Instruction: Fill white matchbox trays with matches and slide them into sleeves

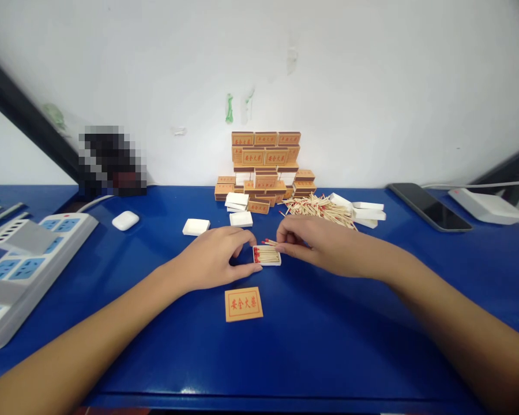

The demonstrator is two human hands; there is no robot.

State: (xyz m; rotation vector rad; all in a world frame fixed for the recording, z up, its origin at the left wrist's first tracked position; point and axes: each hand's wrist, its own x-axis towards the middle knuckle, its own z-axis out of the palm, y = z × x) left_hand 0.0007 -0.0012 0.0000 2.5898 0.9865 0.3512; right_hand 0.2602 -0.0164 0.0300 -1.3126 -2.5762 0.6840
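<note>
A small white matchbox tray filled with red-tipped matches lies on the blue table between my hands. My left hand rests beside the tray's left edge, thumb and fingers curled against it. My right hand is at the tray's right end, fingers pinched on a few matches above it. An orange matchbox sleeve with red characters lies flat just in front of the tray.
A loose pile of matches and several empty white trays lie behind my right hand. Stacked orange matchboxes stand against the wall. A power strip sits left, an earbud case near it, a phone right.
</note>
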